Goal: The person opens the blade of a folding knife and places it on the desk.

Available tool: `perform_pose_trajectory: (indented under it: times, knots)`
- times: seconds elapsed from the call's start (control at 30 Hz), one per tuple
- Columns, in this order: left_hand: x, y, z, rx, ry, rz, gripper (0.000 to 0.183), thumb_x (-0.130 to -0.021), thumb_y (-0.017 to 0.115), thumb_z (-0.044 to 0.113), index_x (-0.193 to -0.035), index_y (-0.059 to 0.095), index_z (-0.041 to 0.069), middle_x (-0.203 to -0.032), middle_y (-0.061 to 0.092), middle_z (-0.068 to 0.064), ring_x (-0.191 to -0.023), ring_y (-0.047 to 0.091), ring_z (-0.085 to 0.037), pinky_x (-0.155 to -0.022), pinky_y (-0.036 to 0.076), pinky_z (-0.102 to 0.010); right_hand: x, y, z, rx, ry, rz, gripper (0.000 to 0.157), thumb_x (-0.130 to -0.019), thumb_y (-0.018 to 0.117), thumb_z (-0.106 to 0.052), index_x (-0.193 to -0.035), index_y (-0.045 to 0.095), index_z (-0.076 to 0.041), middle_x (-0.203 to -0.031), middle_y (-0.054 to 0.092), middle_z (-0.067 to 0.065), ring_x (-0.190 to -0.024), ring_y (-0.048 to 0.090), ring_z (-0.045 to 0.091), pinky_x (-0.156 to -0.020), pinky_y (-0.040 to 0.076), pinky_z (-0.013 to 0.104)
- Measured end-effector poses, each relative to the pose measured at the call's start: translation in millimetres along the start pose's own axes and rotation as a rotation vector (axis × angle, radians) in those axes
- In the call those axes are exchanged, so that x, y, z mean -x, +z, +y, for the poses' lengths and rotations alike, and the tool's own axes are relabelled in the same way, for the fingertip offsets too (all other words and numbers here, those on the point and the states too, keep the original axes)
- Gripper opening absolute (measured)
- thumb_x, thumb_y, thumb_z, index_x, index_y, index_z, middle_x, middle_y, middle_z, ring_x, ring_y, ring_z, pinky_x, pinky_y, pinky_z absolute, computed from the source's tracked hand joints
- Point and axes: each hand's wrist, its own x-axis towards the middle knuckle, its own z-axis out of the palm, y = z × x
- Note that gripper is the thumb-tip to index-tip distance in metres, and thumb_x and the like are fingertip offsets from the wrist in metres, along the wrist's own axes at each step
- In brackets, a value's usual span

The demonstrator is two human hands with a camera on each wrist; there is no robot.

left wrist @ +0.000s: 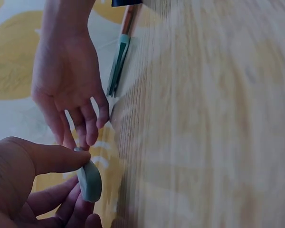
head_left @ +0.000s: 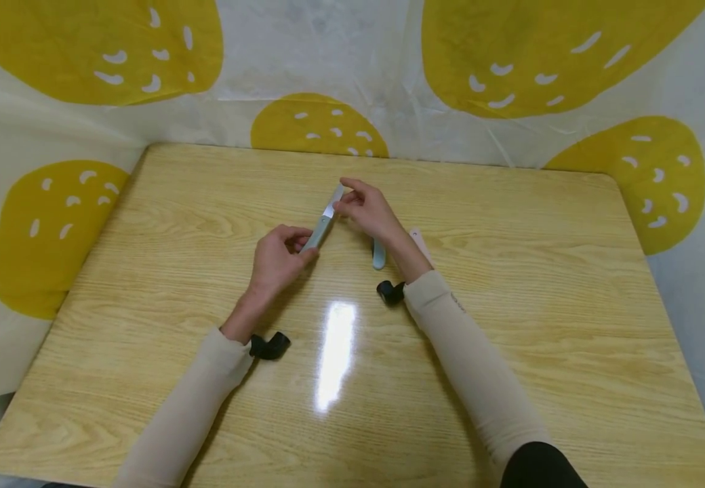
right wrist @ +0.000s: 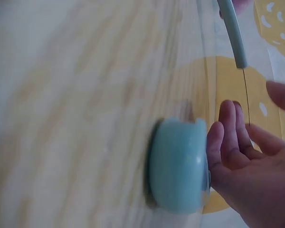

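Note:
My left hand point(head_left: 279, 257) grips the pale green handle of a small knife point(head_left: 322, 229) between thumb and fingers, with the blade pointing up and away. In the left wrist view, the rounded butt of the handle point(left wrist: 90, 183) shows under the thumb. My right hand point(head_left: 369, 211) is by the blade. Its forefinger reaches the tip, while the thumb stands apart from the blade in the right wrist view. That view shows the blade edge-on as a thin line. Beneath the right hand lies a blue-green handled thing point(head_left: 379, 255), its far part hidden.
A pale pink strip with a hole near its end point(head_left: 417, 242) lies partly under the right forearm. Black wrist cameras point(head_left: 270, 346) sit at both cuffs. The wooden table point(head_left: 541, 305) backs onto a white cloth with yellow shapes.

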Motion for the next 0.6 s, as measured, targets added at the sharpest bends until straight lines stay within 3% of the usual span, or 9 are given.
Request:
perform_pose_trajectory:
  times: [0.23, 0.43, 0.6]
  knots:
    - [2.1, -3.8, -3.0, -0.064, -0.012, 0.030, 0.029, -0.083, 0.077, 0.012, -0.111, 0.073, 0.005, -0.098, 0.069, -0.011, -0.086, 0.064, -0.023, -0.074, 0.051, -0.031, -4.5, 2.4, -2.4, 0.097, -0.005, -0.091, 0.066, -0.096, 0.065, -0.026, -0.153, 0.037, -0.011, -0.117, 0.064, 0.010, -0.101, 0.059, 0.021, -0.082, 0.047, 0.030]
    - [3.0, -6.2, -4.6, -0.115, -0.022, 0.035, 0.026, -0.083, 0.078, 0.015, -0.107, 0.074, 0.006, -0.096, 0.070, -0.009, -0.082, 0.066, -0.023, -0.071, 0.049, -0.031, -10.4, 7.6, -5.0, 0.257, -0.081, -0.109, 0.064, -0.095, 0.065, -0.021, -0.150, 0.039, -0.002, -0.085, 0.048, 0.006, -0.077, 0.042, 0.019, -0.070, 0.034, 0.027]
    - [2.9, -6.5, -5.6, -0.137, -0.032, 0.029, 0.026, -0.083, 0.078, 0.016, -0.107, 0.074, 0.006, -0.095, 0.070, -0.009, -0.082, 0.066, -0.023, -0.071, 0.049, -0.031, -12.1, 8.4, -6.6, 0.323, -0.057, -0.115, 0.062, -0.096, 0.063, -0.023, -0.150, 0.041, -0.003, -0.090, 0.045, 0.006, -0.085, 0.038, 0.020, -0.073, 0.031, 0.027]
